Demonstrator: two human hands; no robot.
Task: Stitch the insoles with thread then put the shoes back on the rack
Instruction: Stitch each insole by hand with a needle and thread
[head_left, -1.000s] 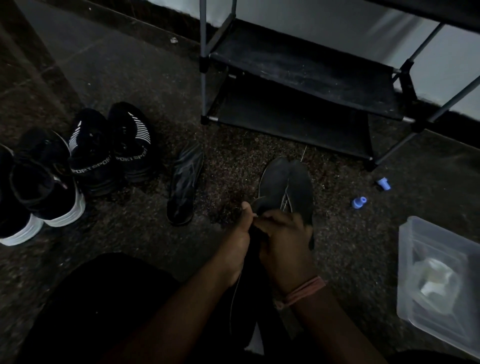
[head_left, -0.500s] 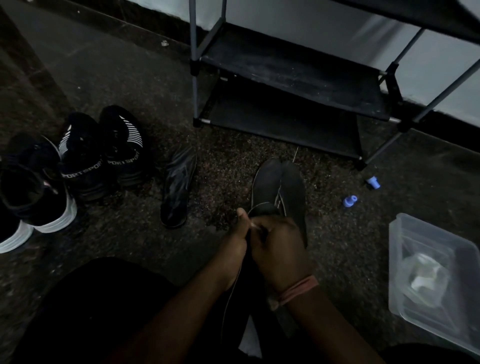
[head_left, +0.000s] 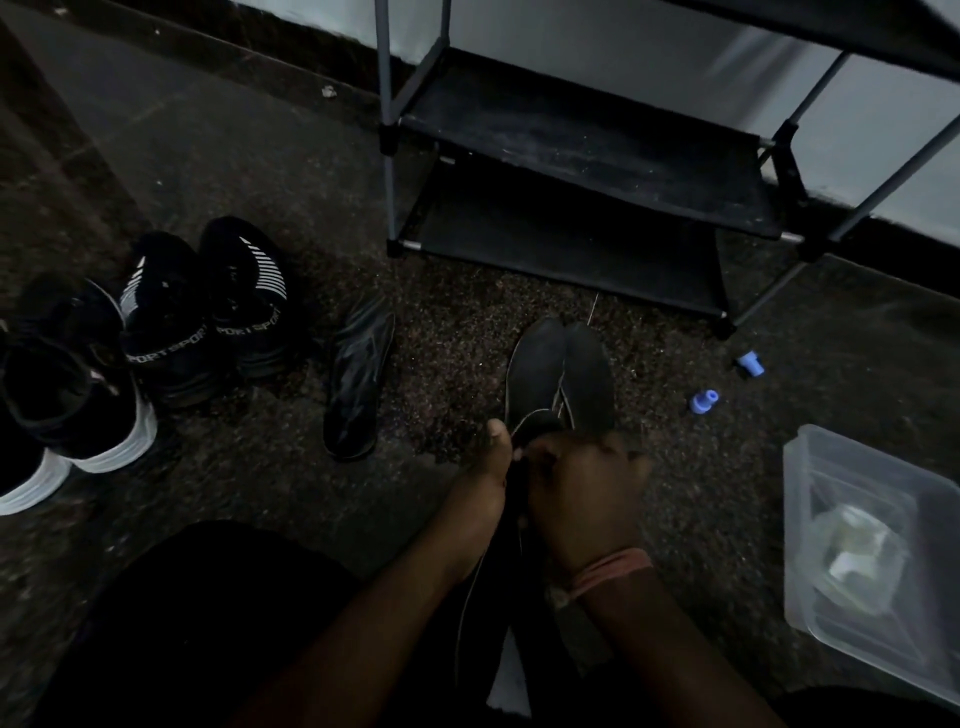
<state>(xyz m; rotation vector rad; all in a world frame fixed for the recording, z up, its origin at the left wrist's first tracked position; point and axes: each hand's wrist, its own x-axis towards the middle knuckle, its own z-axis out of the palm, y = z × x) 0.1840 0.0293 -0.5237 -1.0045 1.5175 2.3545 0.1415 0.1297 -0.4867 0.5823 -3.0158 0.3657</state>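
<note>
Two dark insoles (head_left: 558, 376) lie stacked, toes pointing away, held at their heel end over the floor. My left hand (head_left: 491, 462) pinches the heel edge, thumb up. My right hand (head_left: 584, 491) is closed on the same edge, fingers tight together; a thin pale thread (head_left: 470, 608) trails down from between the hands. The needle is too small to make out. A third dark insole (head_left: 358, 387) lies on the floor to the left. The black shoe rack (head_left: 582, 150) stands behind, its two lower shelves bare.
Black sport shoes (head_left: 208, 312) and black shoes with white soles (head_left: 67, 410) stand at the left. Two blue thread spools (head_left: 704, 401) lie right of the insoles. A clear plastic box (head_left: 872, 551) sits at the right edge. My dark-clothed knee fills the bottom left.
The view has shifted slightly; my hands stay together on the insoles' heel edge, working in small movements. Nothing on the floor has moved.
</note>
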